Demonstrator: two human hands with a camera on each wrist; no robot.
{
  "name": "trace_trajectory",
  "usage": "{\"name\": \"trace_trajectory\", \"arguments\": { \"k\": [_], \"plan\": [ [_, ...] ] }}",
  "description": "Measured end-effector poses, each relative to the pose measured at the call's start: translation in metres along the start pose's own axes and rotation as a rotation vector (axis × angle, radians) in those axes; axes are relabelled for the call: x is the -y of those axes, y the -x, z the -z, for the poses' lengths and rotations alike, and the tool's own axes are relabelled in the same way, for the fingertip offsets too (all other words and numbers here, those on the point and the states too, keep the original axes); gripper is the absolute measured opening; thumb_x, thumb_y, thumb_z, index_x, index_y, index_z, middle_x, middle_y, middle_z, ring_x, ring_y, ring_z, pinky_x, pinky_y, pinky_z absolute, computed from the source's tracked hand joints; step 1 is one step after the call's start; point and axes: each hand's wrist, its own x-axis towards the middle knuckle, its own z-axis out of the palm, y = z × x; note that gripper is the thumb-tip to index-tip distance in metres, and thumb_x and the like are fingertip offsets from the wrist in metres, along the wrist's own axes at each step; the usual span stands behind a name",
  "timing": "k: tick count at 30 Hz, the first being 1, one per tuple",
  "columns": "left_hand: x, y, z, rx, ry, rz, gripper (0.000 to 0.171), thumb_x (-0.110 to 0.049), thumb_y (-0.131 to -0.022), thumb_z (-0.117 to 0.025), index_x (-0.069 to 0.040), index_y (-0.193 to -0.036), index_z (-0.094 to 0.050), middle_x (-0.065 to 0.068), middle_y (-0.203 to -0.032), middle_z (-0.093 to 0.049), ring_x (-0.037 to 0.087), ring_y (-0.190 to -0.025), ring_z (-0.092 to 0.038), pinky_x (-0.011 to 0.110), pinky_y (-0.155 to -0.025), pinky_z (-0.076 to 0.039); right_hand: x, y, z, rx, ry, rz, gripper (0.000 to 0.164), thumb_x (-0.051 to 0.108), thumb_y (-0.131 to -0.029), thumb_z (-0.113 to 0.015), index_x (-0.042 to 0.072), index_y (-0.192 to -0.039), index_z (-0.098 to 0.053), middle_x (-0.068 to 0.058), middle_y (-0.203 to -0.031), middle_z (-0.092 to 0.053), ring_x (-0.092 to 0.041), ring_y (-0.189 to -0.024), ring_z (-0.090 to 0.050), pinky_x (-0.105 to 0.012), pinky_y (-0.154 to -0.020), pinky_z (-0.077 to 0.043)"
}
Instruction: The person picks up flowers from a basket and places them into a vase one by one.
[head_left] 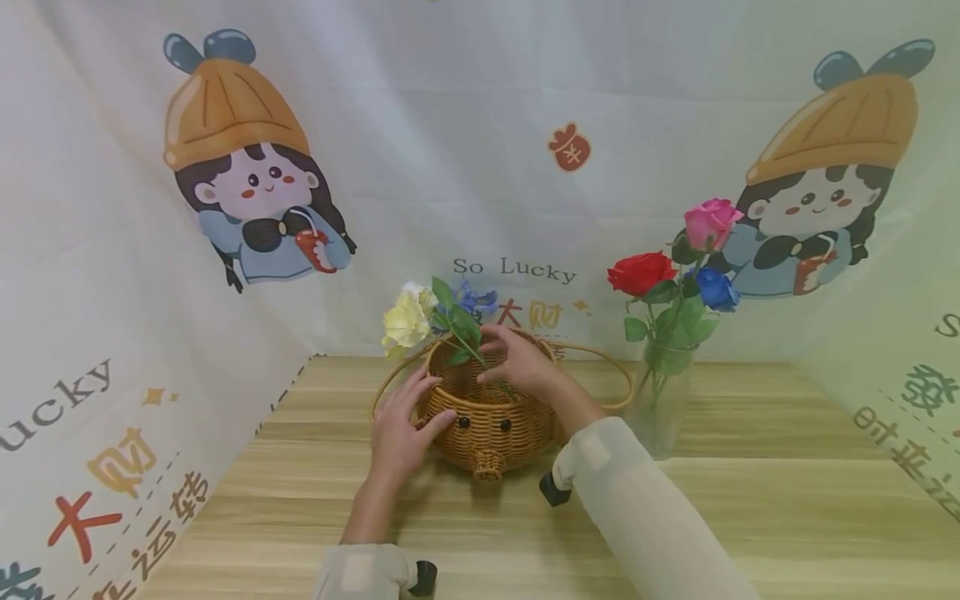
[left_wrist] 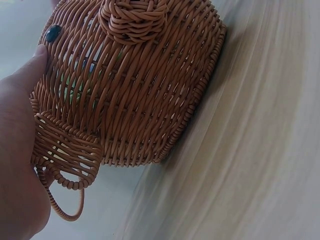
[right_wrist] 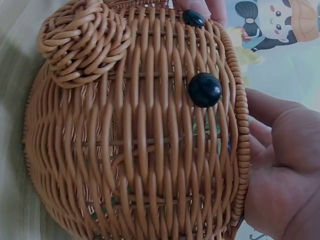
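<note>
A round wicker basket [head_left: 491, 429] with black bead eyes and a woven snout stands upright on the table. Its left side is held by my left hand [head_left: 401, 429], thumb on the front near one eye and fingers at the rim. My right hand [head_left: 525, 367] reaches over the right rim, thumb and fingers spread apart beside a leafy green stem [head_left: 468, 346]; part of its fingers are hidden behind the wicker in the right wrist view. A pale yellow flower [head_left: 407, 319] and a blue flower [head_left: 476, 296] lean out over the basket's back left.
A clear vase [head_left: 662, 417] at right holds a red rose [head_left: 641, 273], a pink rose [head_left: 711, 223] and a blue rose [head_left: 717, 289]. Looped handles [head_left: 626, 379] stick out from the basket's sides. Printed cloth [head_left: 420, 167] hangs behind and beside the wooden table [head_left: 750, 517].
</note>
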Motion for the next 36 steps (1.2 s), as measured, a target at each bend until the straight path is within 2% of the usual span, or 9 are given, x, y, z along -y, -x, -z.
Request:
{"name": "trace_trajectory", "arguments": {
  "k": [7,15,21,25,32,36],
  "plan": [
    [-0.001,0.000,0.002,0.001,-0.006,0.005,0.051,-0.035,-0.083,-0.076,-0.016,-0.128,-0.062,0.002,-0.149,-0.044,0.035,-0.133,-0.040,0.068,-0.104,-0.021,0.002,-0.003,-0.001,0.121,-0.018,-0.067,0.084,-0.004,-0.089,-0.066,0.009,-0.156,-0.017,-0.020,-0.146,-0.044,-0.035,-0.125,-0.050,-0.050,-0.101,-0.042],
    [-0.001,-0.001,0.001,0.006,-0.017,0.008,0.051,-0.036,-0.083,-0.076,-0.017,-0.129,-0.061,0.002,-0.150,-0.043,0.035,-0.134,-0.039,0.070,-0.103,-0.022,0.004,-0.006,-0.003,0.181,0.064,-0.116,0.086,-0.003,-0.090,-0.064,0.011,-0.157,-0.012,-0.016,-0.146,-0.045,-0.035,-0.127,-0.048,-0.048,-0.101,-0.041],
    [-0.001,0.000,0.002,0.015,-0.015,0.024,0.052,-0.036,-0.084,-0.075,-0.017,-0.130,-0.061,0.003,-0.150,-0.043,0.036,-0.134,-0.039,0.069,-0.103,-0.021,0.005,-0.010,-0.005,0.240,0.148,-0.132,0.089,-0.001,-0.090,-0.065,0.010,-0.157,-0.007,-0.019,-0.148,-0.041,-0.037,-0.130,-0.044,-0.047,-0.097,-0.044],
    [-0.001,0.001,0.002,0.011,-0.018,0.028,0.052,-0.037,-0.084,-0.075,-0.018,-0.130,-0.061,0.001,-0.150,-0.043,0.035,-0.134,-0.039,0.069,-0.103,-0.021,0.005,-0.011,-0.007,0.234,0.178,-0.130,0.090,-0.001,-0.090,-0.065,0.011,-0.157,-0.007,-0.020,-0.147,-0.042,-0.038,-0.132,-0.041,-0.047,-0.096,-0.044],
    [-0.001,0.001,0.001,0.005,-0.029,0.030,0.051,-0.038,-0.083,-0.075,-0.020,-0.129,-0.062,-0.002,-0.150,-0.042,0.034,-0.134,-0.039,0.070,-0.102,-0.022,0.005,-0.009,-0.010,0.159,0.185,-0.110,0.090,-0.002,-0.087,-0.068,0.011,-0.156,-0.011,-0.020,-0.139,-0.051,-0.035,-0.117,-0.056,-0.046,-0.092,-0.048],
    [-0.002,0.001,0.002,0.007,-0.023,0.034,0.051,-0.039,-0.083,-0.075,-0.021,-0.129,-0.062,-0.003,-0.150,-0.042,0.032,-0.134,-0.039,0.069,-0.103,-0.021,0.005,-0.009,-0.012,0.093,0.215,-0.082,0.090,0.000,-0.085,-0.072,0.012,-0.156,-0.018,-0.017,-0.131,-0.058,-0.033,-0.115,-0.057,-0.046,-0.093,-0.047]
  ]
}}
